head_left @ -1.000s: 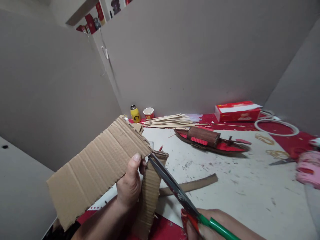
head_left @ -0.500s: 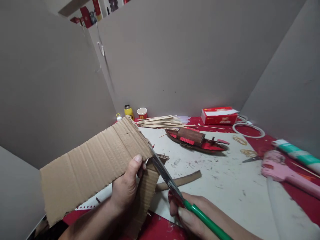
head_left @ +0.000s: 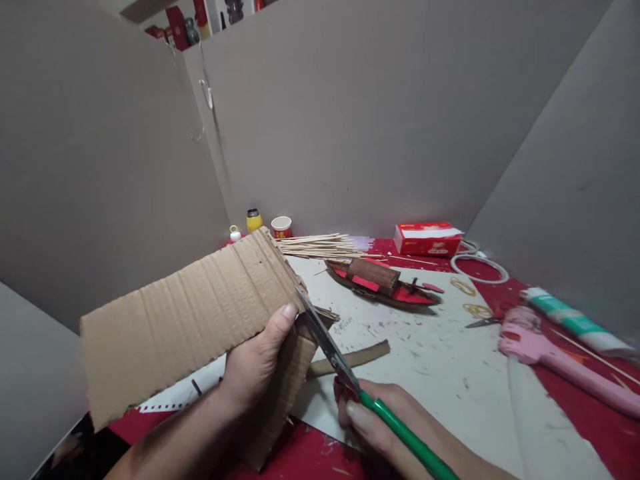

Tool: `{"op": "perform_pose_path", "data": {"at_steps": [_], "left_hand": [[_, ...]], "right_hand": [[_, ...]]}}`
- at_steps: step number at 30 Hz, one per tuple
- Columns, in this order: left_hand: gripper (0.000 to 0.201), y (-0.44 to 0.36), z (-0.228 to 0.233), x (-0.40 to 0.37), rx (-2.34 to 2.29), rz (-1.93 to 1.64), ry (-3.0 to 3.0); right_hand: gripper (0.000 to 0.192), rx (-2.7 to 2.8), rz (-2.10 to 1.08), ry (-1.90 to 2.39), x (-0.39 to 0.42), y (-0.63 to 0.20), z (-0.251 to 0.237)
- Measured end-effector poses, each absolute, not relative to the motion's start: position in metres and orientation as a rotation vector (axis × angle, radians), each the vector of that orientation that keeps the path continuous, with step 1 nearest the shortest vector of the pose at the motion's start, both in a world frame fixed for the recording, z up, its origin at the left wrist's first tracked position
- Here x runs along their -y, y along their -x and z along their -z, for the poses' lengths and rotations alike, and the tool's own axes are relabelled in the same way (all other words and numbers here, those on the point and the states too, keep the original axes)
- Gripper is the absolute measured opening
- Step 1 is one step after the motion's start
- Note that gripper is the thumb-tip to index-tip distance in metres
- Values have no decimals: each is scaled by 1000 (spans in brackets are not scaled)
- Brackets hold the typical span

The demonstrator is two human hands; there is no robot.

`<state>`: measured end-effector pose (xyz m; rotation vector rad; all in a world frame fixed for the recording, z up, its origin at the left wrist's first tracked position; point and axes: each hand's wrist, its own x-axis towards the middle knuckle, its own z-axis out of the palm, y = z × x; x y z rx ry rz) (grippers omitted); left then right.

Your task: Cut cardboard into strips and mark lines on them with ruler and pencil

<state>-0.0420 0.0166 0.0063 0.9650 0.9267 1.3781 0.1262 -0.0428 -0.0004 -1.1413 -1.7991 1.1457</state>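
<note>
While the left hand (head_left: pixel 255 363) grips the cardboard sheet (head_left: pixel 185 320) above the counter's near edge, the right hand (head_left: pixel 385 417) works scissors (head_left: pixel 333 357) along its end; one strip (head_left: pixel 350 358) already lies cut.

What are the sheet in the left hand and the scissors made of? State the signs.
Cardboard sheet: corrugated cardboard, matte brown; parallel ribs run across its face. Scissors: blades look like bare grey metal with a dull sheen; the handles, green and red, glossy, are likely plastic. The left hand grips the sheet; the right hand works the scissors.
</note>
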Motion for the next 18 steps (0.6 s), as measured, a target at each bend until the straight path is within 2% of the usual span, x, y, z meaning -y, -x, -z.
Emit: {"op": "perform_pose_path", "data": {"at_steps": [7,13,18], "left_hand": [[37,40,-7,-11,-1122,-1435,-883],[37,43,-3,-12,-1183,-1439,-969],[37,43,2,-14,-1110,-1386,-955]], "right_hand": [[42,1844,-1237,986,43,-121,-8],[49,1855,-1223,943,33,-120,25],[45,1875,-1180,954,31,-122,30]]}}
